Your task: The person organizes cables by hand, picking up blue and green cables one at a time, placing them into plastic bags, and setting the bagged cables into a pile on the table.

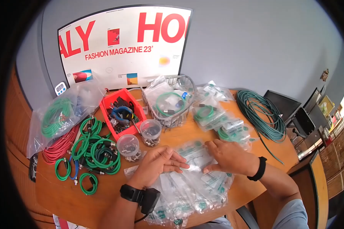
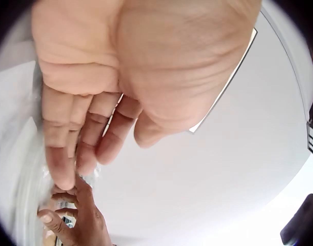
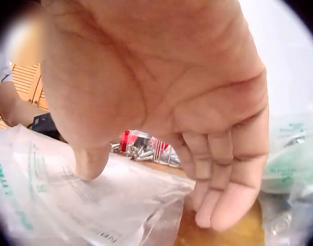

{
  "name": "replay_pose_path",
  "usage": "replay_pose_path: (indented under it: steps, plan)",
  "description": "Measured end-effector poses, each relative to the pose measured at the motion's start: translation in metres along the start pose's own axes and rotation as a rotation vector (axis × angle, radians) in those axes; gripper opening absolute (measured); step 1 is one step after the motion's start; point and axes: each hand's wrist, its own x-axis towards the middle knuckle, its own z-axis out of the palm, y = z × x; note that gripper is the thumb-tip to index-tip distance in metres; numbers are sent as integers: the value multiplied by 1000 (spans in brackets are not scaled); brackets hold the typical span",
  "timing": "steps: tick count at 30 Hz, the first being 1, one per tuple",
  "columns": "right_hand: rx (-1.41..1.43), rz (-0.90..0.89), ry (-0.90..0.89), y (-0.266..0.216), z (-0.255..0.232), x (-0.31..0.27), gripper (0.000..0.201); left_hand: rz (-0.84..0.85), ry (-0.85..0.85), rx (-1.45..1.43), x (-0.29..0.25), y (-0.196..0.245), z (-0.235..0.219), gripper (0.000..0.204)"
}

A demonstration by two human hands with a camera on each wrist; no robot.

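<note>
Left hand (image 1: 161, 165) and right hand (image 1: 230, 156), unclenched, empty, partly hide plastic bags (image 1: 187, 192) (print (image 1: 201, 206) unclear)

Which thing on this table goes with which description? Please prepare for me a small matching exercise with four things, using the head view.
Things:
1. pile of plastic bags
2. red bin
3. basket
4. large cable coil

Descriptions:
A. made of greyish wire, with clear packets inside
B. dark green, near the right side of the table
C. directly left of the basket
D. transparent with green print, the closest of the four to the camera

Right pairs: 1-D, 2-C, 3-A, 4-B
</note>
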Motion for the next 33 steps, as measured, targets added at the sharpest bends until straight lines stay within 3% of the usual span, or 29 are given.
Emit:
replay_pose_path:
  steps: [1,3,6,8,11,15,18,21,22,24,31,33]
  plan:
    - [-24,30,41,1,6,-4,72,-28,-3,121,1,-2,2,40]
    - [58,65,38,2,15,-4,76,-12,-23,302,3,-6,4,41]
    - [258,127,-61,10,23,1,80,11,-11,310,1,-5,8,44]
    - [450,175,106,15,22,2,72,13,1,271,2,-3,5,44]
    - [524,249,123,15,6,-5,63,1,30,216,2,-4,1,45]
    - [435,217,261,25,10,-16,60,-9,23,268,5,-9,1,45]
    - [355,273,334,18,-8,-30,44,6,-8,300,5,-12,-1,38]
    - [632,230,571,20,-10,-36,21,60,60,293,3,-10,9,31]
    - [622,225,572,15,-10,-37,21,70,58,290,3,-10,10,31]
    - [1200,260,523,2,-10,-35,19,71,49,200,2,-8,9,33]
    - [1316,102,485,-26,9,-19,22,78,-13,191,4,-9,9,38]
    - [1303,60,441,-26,11,-16,24,218,95,221,4,-7,10,32]
